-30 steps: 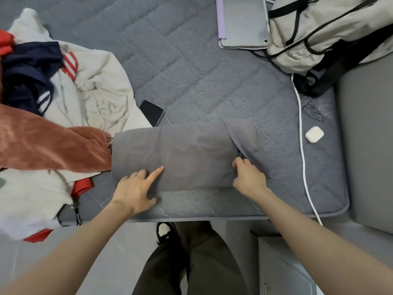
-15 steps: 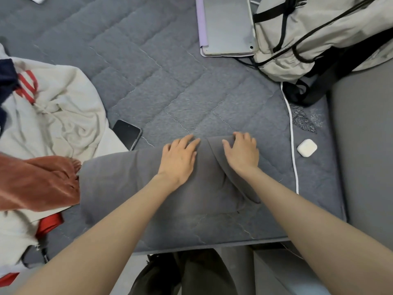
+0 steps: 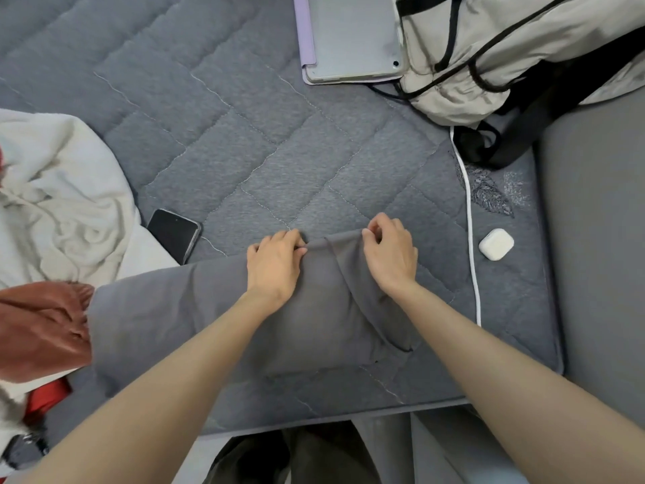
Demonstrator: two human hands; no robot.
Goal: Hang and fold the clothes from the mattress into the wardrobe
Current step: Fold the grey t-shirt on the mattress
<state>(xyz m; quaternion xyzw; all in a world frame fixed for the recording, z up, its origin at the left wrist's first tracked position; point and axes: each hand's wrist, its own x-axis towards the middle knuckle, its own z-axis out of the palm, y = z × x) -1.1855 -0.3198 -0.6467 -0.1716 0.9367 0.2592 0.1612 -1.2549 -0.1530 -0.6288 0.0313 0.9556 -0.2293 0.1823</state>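
Flat earlier, left grip (image 3: pixel 274 263) and right grip (image 3: pixel 391 255) are now pinching grey garment's (image 3: pixel 167 319) far edge; garment is lying on mattress (image 3: pixel 244 151) beneath both grips. Phone (image 3: pixel 174 234) sitting left of them, earbud case (image 3: pixel 495 243) right, tablet (image 3: pixel 349 36) beyond.

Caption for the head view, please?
On the mattress, left hand and right hand pinch the grey garment at its far edge.

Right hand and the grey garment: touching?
Touching. The head view shows the right hand pinching the far edge of the grey garment, thumb and fingertips closed on the cloth.
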